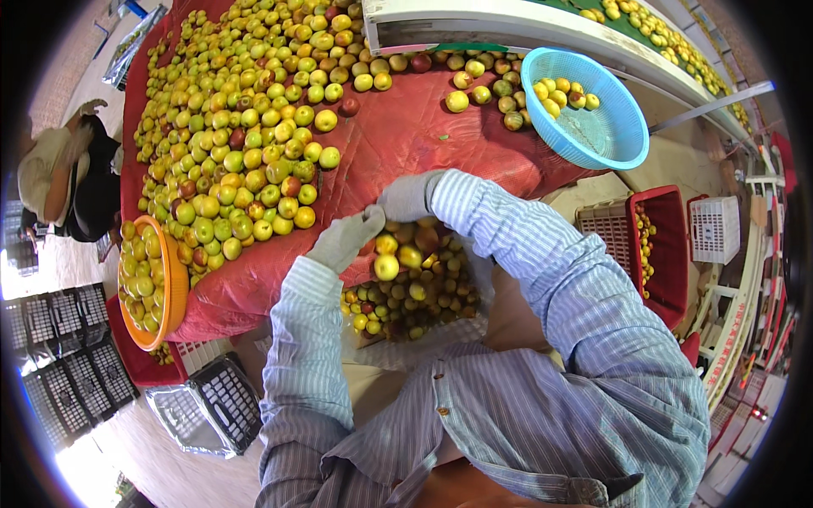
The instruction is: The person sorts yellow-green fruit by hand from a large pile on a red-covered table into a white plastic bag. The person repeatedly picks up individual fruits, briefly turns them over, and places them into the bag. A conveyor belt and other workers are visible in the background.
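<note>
My left hand point(346, 241) and my right hand point(409, 198), both in light grey gloves, meet at the fingertips over the near edge of the red-covered table point(387, 136). Their palms are turned away, so what the fingers hold is hidden. Several yellow and reddish round fruits point(386, 267), perhaps plums, show just below my hands. Under them stands a container lined with clear plastic point(419, 349), with many more fruits point(438, 286) inside. A large heap of the same fruit point(248, 146) covers the table's left side.
A blue plastic basket point(591, 136) with several fruits rests at the table's right corner. An orange basket point(174, 286) full of fruit sits at the left edge. A white conveyor frame point(444, 22) crosses the far side. Crates point(222, 400) stand on the floor; another person point(70, 165) is at left.
</note>
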Action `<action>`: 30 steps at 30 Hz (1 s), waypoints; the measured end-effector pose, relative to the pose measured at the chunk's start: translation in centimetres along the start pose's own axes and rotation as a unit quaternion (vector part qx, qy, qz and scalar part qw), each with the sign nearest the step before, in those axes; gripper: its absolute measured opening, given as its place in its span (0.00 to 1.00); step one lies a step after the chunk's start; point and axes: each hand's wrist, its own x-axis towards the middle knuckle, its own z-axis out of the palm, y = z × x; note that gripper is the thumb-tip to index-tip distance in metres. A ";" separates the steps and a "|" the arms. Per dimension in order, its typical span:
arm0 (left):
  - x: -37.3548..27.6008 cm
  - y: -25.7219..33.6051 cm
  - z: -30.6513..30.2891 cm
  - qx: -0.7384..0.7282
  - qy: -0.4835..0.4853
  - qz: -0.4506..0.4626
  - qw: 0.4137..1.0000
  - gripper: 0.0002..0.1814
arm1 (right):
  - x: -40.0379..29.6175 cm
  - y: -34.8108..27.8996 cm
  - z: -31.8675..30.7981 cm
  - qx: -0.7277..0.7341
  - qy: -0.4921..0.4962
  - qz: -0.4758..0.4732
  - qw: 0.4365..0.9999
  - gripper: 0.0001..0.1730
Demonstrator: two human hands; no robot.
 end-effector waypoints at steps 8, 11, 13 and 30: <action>-3.3 1.0 -2.5 -0.459 0.064 -0.085 0.882 0.11 | -6.1 1.4 -4.7 0.264 0.107 -0.016 0.958 0.24; -4.0 1.0 -2.4 -0.190 0.270 -0.267 0.905 0.16 | -4.2 9.5 -6.3 0.012 0.640 0.172 0.749 0.18; -4.4 2.0 -3.0 -0.057 0.268 -0.328 0.904 0.15 | -3.1 15.6 -6.3 0.003 0.786 0.220 0.578 0.23; -2.3 1.5 0.0 0.180 0.379 -0.215 0.882 0.03 | 4.0 19.5 -19.2 0.037 0.514 0.346 0.784 0.40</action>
